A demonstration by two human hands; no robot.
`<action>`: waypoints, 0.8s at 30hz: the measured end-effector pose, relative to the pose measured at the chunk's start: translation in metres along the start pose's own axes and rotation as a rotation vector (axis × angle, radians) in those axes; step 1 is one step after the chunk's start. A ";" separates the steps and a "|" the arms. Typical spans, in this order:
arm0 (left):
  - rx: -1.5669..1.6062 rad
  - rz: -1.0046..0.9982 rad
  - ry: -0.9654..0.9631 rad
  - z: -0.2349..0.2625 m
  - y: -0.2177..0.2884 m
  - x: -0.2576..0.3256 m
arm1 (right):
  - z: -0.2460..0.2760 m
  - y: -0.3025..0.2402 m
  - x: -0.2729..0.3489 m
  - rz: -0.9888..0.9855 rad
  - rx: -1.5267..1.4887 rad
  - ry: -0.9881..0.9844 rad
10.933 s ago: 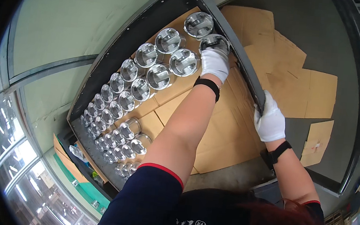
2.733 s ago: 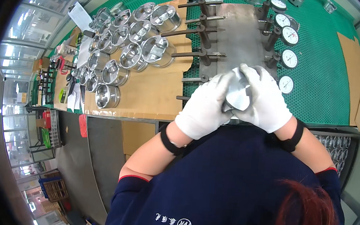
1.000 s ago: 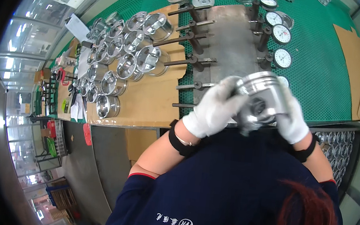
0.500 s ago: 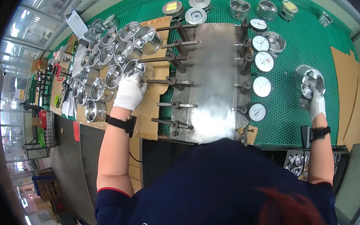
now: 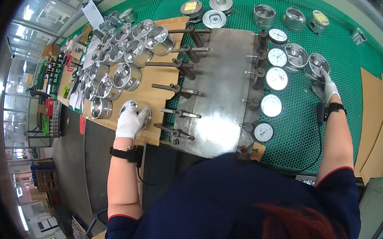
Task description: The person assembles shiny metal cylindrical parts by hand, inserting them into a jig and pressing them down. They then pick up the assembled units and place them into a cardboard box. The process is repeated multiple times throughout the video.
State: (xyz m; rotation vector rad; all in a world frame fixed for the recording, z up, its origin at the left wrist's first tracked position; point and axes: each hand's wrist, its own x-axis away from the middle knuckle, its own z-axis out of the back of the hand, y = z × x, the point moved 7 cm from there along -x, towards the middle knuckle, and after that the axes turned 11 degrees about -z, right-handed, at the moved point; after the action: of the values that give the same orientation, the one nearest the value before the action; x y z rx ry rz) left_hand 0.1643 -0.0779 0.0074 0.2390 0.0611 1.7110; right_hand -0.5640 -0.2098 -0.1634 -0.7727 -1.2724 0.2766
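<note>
My left hand (image 5: 129, 123), in a white glove, is closed over a silver metal piston (image 5: 128, 105) near the front edge of the cardboard sheet. The hand hides much of that piston. Over on the right, my gloved right hand (image 5: 330, 88) has its fingers on the rim of another piston (image 5: 316, 61), which stands on the green mat (image 5: 292, 129). Close beside it, on the left, is a third piston (image 5: 296, 56). Many more pistons (image 5: 128, 76) stand in rows on the brown cardboard (image 5: 161, 70) beyond my left hand.
A metal plate (image 5: 224, 90) lies in the middle, lined with dark clamp posts (image 5: 184, 91). Several round dial gauges (image 5: 271, 105) run along its right side. More pistons (image 5: 263, 16) stand at the back of the mat. Loose cardboard (image 5: 373, 123) leans at the right edge.
My left hand has come nearer with a piston, down to the cardboard's front. My right hand has moved left and away from me, bringing its piston beside the one near the gauges.
</note>
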 end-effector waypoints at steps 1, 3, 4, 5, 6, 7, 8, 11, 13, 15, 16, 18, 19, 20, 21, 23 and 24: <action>0.001 0.028 -0.013 -0.001 -0.013 0.005 | 0.009 -0.004 0.014 0.080 -0.011 0.049; 0.287 0.144 0.012 -0.003 -0.034 0.021 | 0.021 -0.005 0.043 0.232 -0.032 0.138; 0.570 0.239 0.056 -0.001 -0.046 0.037 | 0.013 -0.005 0.072 0.300 -0.047 0.098; 0.850 0.337 0.106 0.000 -0.058 0.054 | -0.002 -0.006 0.110 0.363 -0.060 0.053; 0.994 0.353 0.137 0.004 -0.053 0.067 | -0.015 -0.008 0.149 0.412 -0.017 0.018; 1.085 0.312 0.176 0.014 -0.033 0.070 | -0.027 -0.006 0.184 0.455 0.015 -0.010; 1.136 0.295 0.134 0.023 -0.010 0.072 | -0.045 -0.002 0.215 0.505 0.079 -0.088; 1.413 0.111 -0.087 0.048 0.064 0.084 | -0.123 0.012 0.305 0.661 0.305 -0.396; 1.634 0.017 -0.255 0.050 0.108 0.092 | -0.189 0.030 0.367 0.670 0.591 -0.680; 1.861 0.007 -0.385 0.036 0.138 0.098 | -0.235 0.054 0.402 0.926 0.778 -0.794; 1.956 -0.005 -0.515 0.024 0.144 0.100 | -0.245 0.063 0.403 0.969 0.717 -0.750; 1.981 -0.013 -0.718 0.002 0.156 0.100 | -0.259 0.084 0.402 1.055 0.589 -0.647; 1.929 -0.016 -0.775 -0.010 0.159 0.097 | -0.261 0.086 0.393 0.974 0.615 -0.589; 1.758 -0.078 -0.744 -0.018 0.157 0.089 | -0.262 0.087 0.384 0.975 0.668 -0.501; 1.247 -0.129 -0.745 -0.023 0.142 0.083 | -0.261 0.086 0.382 1.026 0.691 -0.358; 1.013 -0.466 -0.521 -0.019 0.148 0.077 | -0.263 0.082 0.384 1.195 0.759 -0.166; 0.890 -0.599 -0.397 -0.012 0.151 0.078 | -0.266 0.083 0.381 1.176 0.757 -0.132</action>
State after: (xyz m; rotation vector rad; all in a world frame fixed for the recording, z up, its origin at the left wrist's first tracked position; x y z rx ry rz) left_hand 0.0047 -0.0239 0.0319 1.0957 0.5465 0.9244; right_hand -0.1837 -0.0232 0.0451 -0.7471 -0.5894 1.6666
